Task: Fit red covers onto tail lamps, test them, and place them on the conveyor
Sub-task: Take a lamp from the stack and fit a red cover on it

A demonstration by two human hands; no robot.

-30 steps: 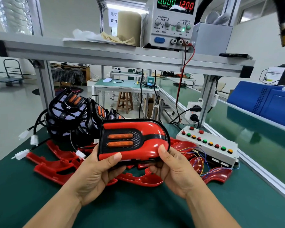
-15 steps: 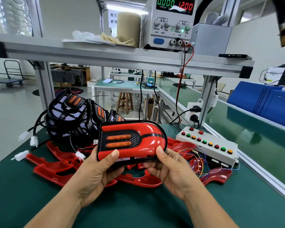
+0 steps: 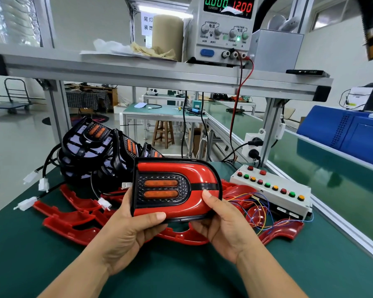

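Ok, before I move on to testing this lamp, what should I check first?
1. Grip: left hand and right hand both hold the tail lamp above the table: ok.
2. Red cover on the lamp, flush along the visible top and right rim: ok.
3. Rear clips of the cover: hidden, cannot tell.
4. Power supply reads 12.00 V, 0.000 current: ok.
5. Lamp's own lead plugged in for the test: not visible, cannot tell.
6. Button box on the table to the right of the right hand: ok.
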